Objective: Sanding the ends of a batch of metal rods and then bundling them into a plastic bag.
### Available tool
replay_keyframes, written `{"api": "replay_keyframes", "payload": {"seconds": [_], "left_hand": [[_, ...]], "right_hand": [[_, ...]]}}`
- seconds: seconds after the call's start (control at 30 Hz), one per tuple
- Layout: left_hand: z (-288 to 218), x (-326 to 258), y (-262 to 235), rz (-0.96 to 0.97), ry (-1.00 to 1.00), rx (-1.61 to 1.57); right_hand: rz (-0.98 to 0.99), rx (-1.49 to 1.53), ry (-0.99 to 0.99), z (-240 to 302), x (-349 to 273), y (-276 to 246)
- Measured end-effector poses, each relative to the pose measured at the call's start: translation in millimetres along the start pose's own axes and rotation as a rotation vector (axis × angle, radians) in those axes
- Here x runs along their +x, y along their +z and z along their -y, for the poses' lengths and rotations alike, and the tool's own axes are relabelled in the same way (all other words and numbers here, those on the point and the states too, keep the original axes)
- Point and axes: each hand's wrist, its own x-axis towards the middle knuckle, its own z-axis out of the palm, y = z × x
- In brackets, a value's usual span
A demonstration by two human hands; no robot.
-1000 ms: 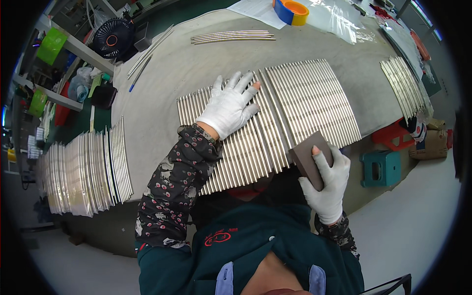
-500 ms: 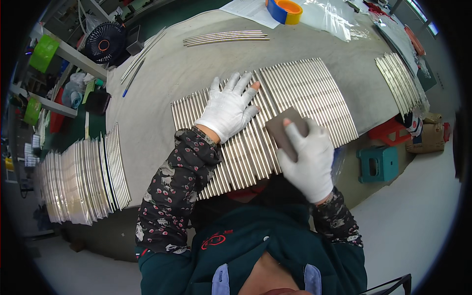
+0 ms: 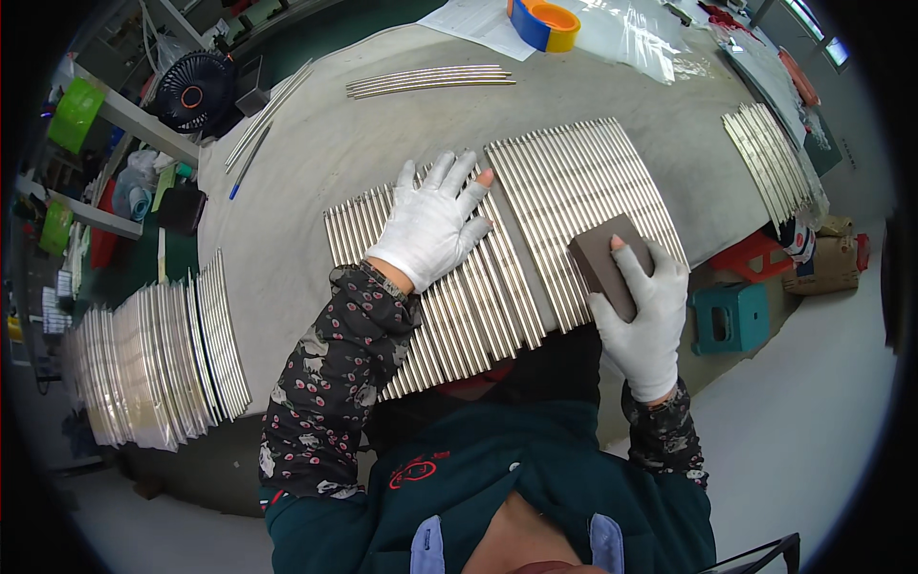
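Two groups of slim silver metal rods lie side by side before me, with a narrow gap between them. My left hand (image 3: pixel 432 222), in a white glove with bare fingertips on thumb and index, lies flat with fingers spread on the left group of rods (image 3: pixel 467 320). My right hand (image 3: pixel 646 311), gloved the same way, grips a brown-grey rectangular block (image 3: pixel 602 260) that looks like a sanding sponge. The block rests on the lower part of the right group of rods (image 3: pixel 583 182). Part of the block is hidden under my fingers.
Several loose rods (image 3: pixel 430 80) lie at the table's far side, near a blue pen (image 3: pixel 251 161) and a blue-and-orange tape roll (image 3: pixel 545 24). Wrapped rods (image 3: pixel 153 359) stand at the left edge; more rods (image 3: pixel 768 161) lie far right. A teal stool (image 3: pixel 730 318) is on the floor.
My right hand has moved right with the block, from the middle of the rods onto the right group. The gap between the groups has widened. My left hand stays flat on the left group.
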Motion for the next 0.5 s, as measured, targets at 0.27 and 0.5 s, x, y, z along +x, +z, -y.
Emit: {"api": "replay_keyframes", "payload": {"seconds": [0.27, 0.5], "left_hand": [[-5, 5, -5, 0.026, 0.01, 0.021], [-6, 7, -3, 0.01, 0.003, 0.016]], "right_hand": [[0.039, 0.007, 0.019, 6, -7, 4], [0.062, -0.003, -0.003, 16, 3, 8]]}}
